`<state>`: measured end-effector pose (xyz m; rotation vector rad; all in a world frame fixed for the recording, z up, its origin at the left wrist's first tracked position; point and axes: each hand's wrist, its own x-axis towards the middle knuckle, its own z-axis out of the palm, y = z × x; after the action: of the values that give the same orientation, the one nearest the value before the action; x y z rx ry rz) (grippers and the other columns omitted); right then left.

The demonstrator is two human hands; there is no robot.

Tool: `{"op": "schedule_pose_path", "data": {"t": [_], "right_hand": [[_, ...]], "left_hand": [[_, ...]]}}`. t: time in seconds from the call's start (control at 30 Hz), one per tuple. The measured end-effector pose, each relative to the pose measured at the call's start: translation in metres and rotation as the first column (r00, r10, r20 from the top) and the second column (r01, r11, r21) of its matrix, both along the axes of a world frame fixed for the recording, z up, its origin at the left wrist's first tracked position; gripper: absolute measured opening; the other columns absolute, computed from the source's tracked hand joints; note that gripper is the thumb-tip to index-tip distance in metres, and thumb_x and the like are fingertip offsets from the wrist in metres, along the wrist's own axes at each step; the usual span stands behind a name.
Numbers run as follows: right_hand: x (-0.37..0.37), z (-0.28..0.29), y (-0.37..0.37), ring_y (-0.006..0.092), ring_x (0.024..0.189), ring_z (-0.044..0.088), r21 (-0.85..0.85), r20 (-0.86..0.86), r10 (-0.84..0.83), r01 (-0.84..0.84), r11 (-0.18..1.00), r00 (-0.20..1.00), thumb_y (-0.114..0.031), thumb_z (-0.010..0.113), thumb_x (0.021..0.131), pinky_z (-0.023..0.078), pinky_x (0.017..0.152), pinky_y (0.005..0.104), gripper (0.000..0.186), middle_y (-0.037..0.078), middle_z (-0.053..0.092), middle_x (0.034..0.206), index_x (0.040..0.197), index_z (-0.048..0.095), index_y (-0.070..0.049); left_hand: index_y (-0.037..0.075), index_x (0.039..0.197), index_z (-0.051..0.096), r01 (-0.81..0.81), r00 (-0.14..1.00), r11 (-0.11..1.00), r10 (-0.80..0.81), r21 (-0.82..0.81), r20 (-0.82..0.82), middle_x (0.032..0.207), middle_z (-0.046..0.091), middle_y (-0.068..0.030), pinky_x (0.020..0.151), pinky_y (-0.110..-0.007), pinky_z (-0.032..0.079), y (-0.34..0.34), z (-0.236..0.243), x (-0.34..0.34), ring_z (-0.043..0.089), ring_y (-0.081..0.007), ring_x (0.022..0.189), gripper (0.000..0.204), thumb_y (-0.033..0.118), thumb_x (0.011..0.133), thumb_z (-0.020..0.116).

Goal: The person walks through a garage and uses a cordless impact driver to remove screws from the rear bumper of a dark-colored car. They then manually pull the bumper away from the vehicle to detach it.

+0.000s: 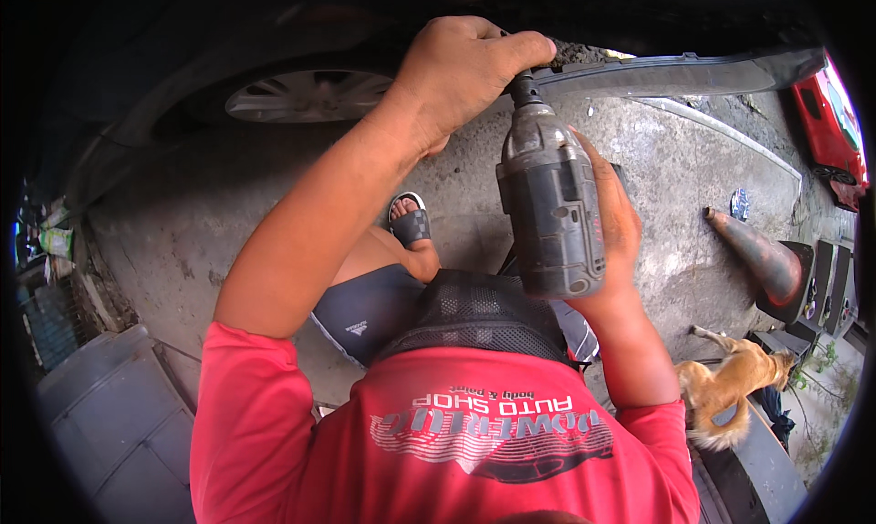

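A worn grey and black cordless impact wrench (547, 209) points up toward the underside of a dark car. My right hand (613, 214) is wrapped around its handle, mostly hidden behind the tool body. A black socket (525, 89) sits on its nose, its upper end covered by my left thumb. My left hand (465, 68) is closed at the car's lower edge with the fingers curled out of sight, so what they grip does not show. Right of the thumb runs a loose-looking dark bumper edge (675, 75), with dirt-caked parts above the socket.
The car's wheel (310, 96) is at the upper left. On the concrete floor (666, 177) stand a tipped traffic cone (762, 257) and a tan dog (735, 382) at the right. A red car (829, 122) is farther off. Grey panels (119, 424) lie lower left.
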<state>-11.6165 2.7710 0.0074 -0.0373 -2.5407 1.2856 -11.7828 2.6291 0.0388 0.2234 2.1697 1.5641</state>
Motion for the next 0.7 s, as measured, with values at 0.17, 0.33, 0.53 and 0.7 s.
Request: {"op": "schedule_pose_path", "data": {"t": [0.17,0.33,0.53,0.7], "right_hand": [[0.009,-0.003,0.007,0.0238,0.105,0.073,-0.079,-0.015,-0.027,0.025,0.997,1.0,-0.006,0.084,0.08,0.056,0.094,0.0348,0.068,0.015,0.074,0.119,0.141,0.057,0.004],[0.006,0.003,0.018,0.031,0.104,0.074,-0.023,-0.078,0.022,-0.023,0.999,0.997,-0.011,0.084,0.077,0.056,0.093,0.0379,0.066,0.018,0.073,0.116,0.138,0.059,0.003],[0.005,0.003,0.024,0.033,0.11,0.074,-0.009,-0.094,0.048,-0.049,0.999,0.994,-0.016,0.085,0.074,0.055,0.096,0.0396,0.076,0.02,0.073,0.12,0.142,0.056,0.002],[0.003,0.01,0.021,0.0311,0.111,0.074,-0.045,-0.037,0.064,-0.066,0.997,0.997,-0.016,0.085,0.074,0.056,0.095,0.0379,0.074,0.019,0.074,0.118,0.14,0.058,0.003]], "left_hand": [[-0.008,0.122,0.067,-0.215,0.946,0.972,0.231,0.09,-0.228,0.078,0.064,-0.0007,0.074,-0.024,0.046,-0.005,-0.02,0.024,0.056,-0.0081,0.074,0.042,0.023,0.094,0.071],[-0.016,0.147,0.046,-0.157,0.932,0.981,0.11,-0.112,-0.344,0.067,0.067,-0.0067,0.079,-0.03,0.056,-0.001,-0.008,0.032,0.063,-0.0133,0.064,0.064,0.015,0.094,0.064],[-0.01,0.156,0.037,-0.049,0.966,0.983,0.002,-0.176,-0.257,0.061,0.046,0.0052,0.064,-0.022,0.043,-0.011,-0.006,0.026,0.042,-0.0033,0.061,0.071,0.018,0.098,0.067],[-0.008,0.148,0.049,-0.035,0.989,0.989,0.055,0.142,-0.14,0.07,0.047,0.0065,0.063,-0.021,0.038,-0.025,-0.009,0.016,0.04,-0.0026,0.064,0.062,0.017,0.095,0.07]]}}
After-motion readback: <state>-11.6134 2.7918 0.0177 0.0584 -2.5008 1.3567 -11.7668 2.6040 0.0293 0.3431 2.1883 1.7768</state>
